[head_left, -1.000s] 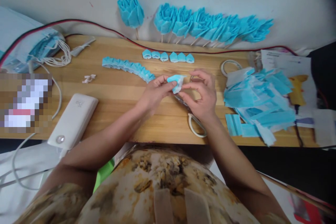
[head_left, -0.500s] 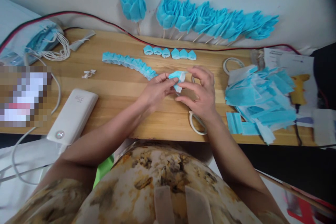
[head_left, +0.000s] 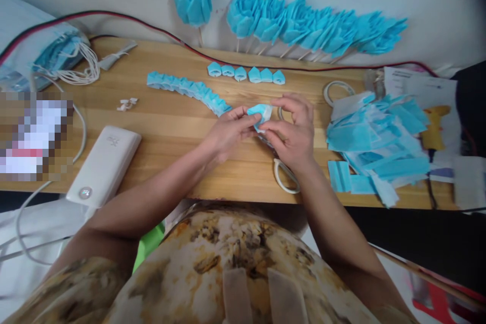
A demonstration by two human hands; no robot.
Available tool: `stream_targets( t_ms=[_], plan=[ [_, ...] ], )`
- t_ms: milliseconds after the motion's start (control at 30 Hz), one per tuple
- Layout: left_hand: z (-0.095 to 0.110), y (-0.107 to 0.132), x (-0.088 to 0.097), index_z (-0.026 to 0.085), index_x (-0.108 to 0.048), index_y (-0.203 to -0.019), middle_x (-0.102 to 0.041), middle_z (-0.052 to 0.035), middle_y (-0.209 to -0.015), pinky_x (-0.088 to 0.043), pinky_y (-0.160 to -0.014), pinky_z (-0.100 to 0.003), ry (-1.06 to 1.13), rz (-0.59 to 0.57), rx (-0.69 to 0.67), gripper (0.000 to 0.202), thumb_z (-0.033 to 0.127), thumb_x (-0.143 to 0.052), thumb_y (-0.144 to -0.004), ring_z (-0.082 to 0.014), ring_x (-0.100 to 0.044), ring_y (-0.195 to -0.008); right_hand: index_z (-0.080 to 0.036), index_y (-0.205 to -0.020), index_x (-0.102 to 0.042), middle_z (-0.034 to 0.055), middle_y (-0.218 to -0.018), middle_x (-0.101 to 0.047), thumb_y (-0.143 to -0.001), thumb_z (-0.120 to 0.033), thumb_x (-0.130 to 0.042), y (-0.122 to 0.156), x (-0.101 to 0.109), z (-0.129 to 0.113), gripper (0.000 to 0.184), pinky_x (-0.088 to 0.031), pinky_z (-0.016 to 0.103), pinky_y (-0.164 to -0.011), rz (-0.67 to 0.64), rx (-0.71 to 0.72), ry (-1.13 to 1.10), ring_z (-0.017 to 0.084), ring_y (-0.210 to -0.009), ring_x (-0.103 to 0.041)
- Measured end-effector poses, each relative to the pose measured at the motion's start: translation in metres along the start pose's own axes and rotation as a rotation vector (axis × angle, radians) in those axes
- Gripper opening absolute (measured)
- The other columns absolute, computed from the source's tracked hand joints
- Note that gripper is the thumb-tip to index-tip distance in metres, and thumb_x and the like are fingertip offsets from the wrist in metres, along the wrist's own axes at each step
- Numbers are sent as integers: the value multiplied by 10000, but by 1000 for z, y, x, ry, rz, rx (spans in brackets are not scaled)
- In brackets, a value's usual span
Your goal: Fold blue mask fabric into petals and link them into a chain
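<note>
Between my hands is a small folded piece of blue and white mask fabric (head_left: 261, 111). My left hand (head_left: 231, 129) pinches its left side between thumb and fingers. My right hand (head_left: 292, 129) has thumb and index finger closed on its lower right edge, the other fingers curled above. Just behind my left hand, a curved row of folded blue pieces (head_left: 190, 88) ends near my fingers. Farther back lies a short line of pointed blue folded pieces (head_left: 240, 74). A pair of scissors with white handle loops (head_left: 285, 178) lies partly hidden beneath my right hand.
Blue fabric flowers (head_left: 296, 20) on sticks lean along the wall. To the right are a heap of cut blue fabric (head_left: 375, 136), a tape roll (head_left: 337, 92) and a yellow glue gun (head_left: 435, 129). A white power bank (head_left: 104, 167), a cable and a bag of masks (head_left: 56, 55) occupy the left.
My right thumb and index finger have come together on the fabric's lower edge; before, the thumb was apart from it. My left hand keeps its pinch. The view has shifted slightly.
</note>
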State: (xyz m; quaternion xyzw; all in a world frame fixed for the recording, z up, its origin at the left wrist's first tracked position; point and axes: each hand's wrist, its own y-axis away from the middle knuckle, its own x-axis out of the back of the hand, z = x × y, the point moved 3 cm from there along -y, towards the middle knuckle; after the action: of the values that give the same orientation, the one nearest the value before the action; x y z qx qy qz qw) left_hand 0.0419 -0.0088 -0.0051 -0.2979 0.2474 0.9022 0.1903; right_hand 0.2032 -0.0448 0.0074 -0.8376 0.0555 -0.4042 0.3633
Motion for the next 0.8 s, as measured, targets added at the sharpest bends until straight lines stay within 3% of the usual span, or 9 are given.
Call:
stream_targets(
  t_ms=[200,400,567,733,800],
  plan=[
    [0,0,0,148,-628,-824,-710,26,-823,-544,-942,-310,-18,-3,-17,174,150,-790,-889,-101,-701,-784,-334,-934,-744,26,-1328,-688,-960,-384,-708,4,-4,3,67,-599,516,-955,17,-126,-68,297,-1293,-625],
    [0,-1,0,146,-637,-832,-731,25,-834,-559,-924,-305,-14,-22,-22,173,124,-808,-851,-101,-714,-781,-290,-934,-726,45,-1258,-721,-954,-348,-715,3,-4,4,62,-536,536,-1058,68,-168,-180,271,-1200,-680],
    [-1,-1,0,151,-642,-842,-738,19,-867,-567,-931,-320,-39,5,-21,181,137,-822,-830,-109,-722,-792,-269,-929,-681,53,-1209,-729,-920,-330,-729,6,-9,6,79,-586,447,-988,59,-339,-321,242,-1161,-692],
    [-1,0,0,153,-648,-840,-736,17,-872,-557,-963,-326,-91,9,-26,176,147,-824,-830,-104,-714,-804,-276,-1159,-674,43,-1211,-739,-865,-375,-765,13,-19,16,322,-638,357,-883,33,-531,-519,220,-1157,-702],
    [-1,0,0,152,-654,-838,-741,12,-879,-555,-974,-328,-99,8,-28,178,159,-831,-823,-109,-714,-821,-275,-1099,-704,31,-1169,-747,-863,-397,-775,13,-22,18,275,-646,349,-858,-16,-592,-598,205,-1074,-723]
  ],
)
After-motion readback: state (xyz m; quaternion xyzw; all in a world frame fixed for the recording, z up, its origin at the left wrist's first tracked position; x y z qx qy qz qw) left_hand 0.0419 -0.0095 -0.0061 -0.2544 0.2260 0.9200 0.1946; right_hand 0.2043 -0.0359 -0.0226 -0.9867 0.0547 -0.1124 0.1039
